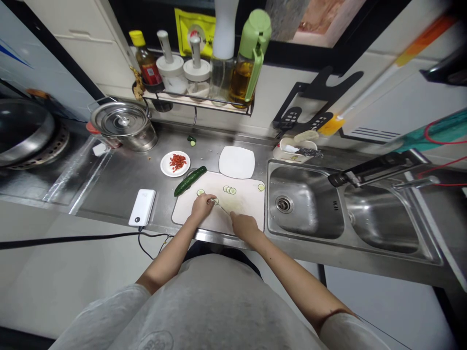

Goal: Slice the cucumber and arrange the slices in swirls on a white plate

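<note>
White plate [164,168] of red pieces [177,163]; left grip [202,207] around cucumber slice [216,201], right grip [245,227] around knife [224,209]

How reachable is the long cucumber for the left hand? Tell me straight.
Likely yes. The long cucumber lies near the left hand, across the far left corner of the cutting board; only a cucumber slice lies between. The hand is at another slice, by the knife.

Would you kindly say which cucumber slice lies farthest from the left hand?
The slice at the cutting board's far right corner; the others lie further left.
</note>
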A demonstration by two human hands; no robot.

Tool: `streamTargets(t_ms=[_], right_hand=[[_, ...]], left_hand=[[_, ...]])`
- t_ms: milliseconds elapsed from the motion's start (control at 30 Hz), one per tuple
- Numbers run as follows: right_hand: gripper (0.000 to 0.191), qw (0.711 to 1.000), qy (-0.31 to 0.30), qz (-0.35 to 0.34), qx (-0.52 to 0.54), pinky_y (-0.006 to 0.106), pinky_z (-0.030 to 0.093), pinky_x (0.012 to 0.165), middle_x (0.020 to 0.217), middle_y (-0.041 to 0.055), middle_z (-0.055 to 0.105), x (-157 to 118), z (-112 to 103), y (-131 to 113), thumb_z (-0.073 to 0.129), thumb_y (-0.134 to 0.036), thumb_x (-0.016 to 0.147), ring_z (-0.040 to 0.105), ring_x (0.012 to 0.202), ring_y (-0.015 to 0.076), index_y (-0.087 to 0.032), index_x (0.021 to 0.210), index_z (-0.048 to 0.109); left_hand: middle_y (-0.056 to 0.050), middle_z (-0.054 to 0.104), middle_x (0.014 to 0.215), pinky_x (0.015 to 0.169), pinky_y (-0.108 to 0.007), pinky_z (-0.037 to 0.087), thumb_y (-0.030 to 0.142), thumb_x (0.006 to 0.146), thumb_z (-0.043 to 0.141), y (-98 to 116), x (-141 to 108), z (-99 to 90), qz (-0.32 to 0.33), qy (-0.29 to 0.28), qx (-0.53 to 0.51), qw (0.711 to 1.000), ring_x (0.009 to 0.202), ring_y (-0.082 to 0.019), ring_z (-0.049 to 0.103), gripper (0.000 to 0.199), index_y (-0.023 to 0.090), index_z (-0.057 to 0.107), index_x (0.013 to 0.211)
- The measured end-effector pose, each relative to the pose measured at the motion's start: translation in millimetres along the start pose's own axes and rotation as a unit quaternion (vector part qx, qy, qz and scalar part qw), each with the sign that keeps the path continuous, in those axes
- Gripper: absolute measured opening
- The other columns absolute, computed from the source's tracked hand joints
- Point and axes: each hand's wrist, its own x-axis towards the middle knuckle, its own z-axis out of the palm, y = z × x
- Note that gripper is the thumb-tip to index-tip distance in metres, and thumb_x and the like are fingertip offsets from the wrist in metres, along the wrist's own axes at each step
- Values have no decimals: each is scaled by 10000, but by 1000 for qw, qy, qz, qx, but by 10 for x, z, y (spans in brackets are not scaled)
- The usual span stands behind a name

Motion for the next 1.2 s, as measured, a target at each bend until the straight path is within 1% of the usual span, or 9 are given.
streamTargets(t_ms=[167,267,367,567,667,800,933,1067,1200], right_hand=[[314,1000,9,-3,0,316,465,726,1019,160,677,-12,38,6,360,-133,919,661,969,248,-165,1209,477],[320,1000,18,-3,4,330,463,721,1024,157,676,-31,62,24,350,-119,913,664,953,261,-161,1202,483],[319,1000,13,-5,16,329,457,725,1028,149,676,-49,83,68,351,-110,907,665,944,254,-169,1190,488],[294,999,-6,-7,37,320,438,731,1012,136,679,-110,152,164,374,-127,907,659,948,244,-180,1174,486],[306,999,-13,-1,42,315,436,718,1022,134,680,-167,195,191,369,-129,906,659,949,248,-186,1185,480],[339,999,-13,6,45,323,433,720,1028,139,680,-255,279,241,361,-129,903,656,964,256,-188,1217,477],[397,998,-15,4,59,328,428,745,1031,137,683,-316,374,295,365,-132,895,647,986,252,-194,1275,461],[389,997,-12,10,72,333,424,752,1048,136,679,-344,410,297,350,-157,905,641,986,253,-189,1273,471],[360,997,-10,11,74,325,411,738,1039,130,678,-369,366,278,351,-166,912,639,975,254,-186,1245,487]], left_hand=[[-38,660,872,797,-260,466,182,806,574,15,-5,-18,10,2,4,1000,809,-161,599,292,240,731,1045],[-39,659,874,789,-262,465,180,808,569,28,-6,-37,9,-8,6,1000,800,-160,597,297,238,725,1054],[-39,655,878,790,-264,461,175,807,570,45,-15,-50,8,-13,11,1000,809,-161,594,299,232,715,1063],[-44,640,854,786,-279,447,187,808,575,80,-66,-18,-4,15,32,999,831,-181,588,275,182,649,1073],[-62,630,897,782,-288,439,225,823,575,113,-70,3,-25,27,57,998,847,-191,588,207,178,633,1016],[-67,616,981,767,-284,427,220,816,586,183,-42,12,-41,20,73,996,866,-187,587,118,198,622,926],[-41,636,923,729,-270,412,192,816,579,257,-39,0,-55,13,60,997,838,-174,582,67,213,611,871],[-22,662,876,700,-255,402,248,828,592,239,-76,-102,-48,12,34,998,798,-160,580,70,222,628,882],[-18,692,882,701,-246,410,260,822,596,75,-63,-295,-60,49,7,997,765,-148,595,103,224,658,897]])
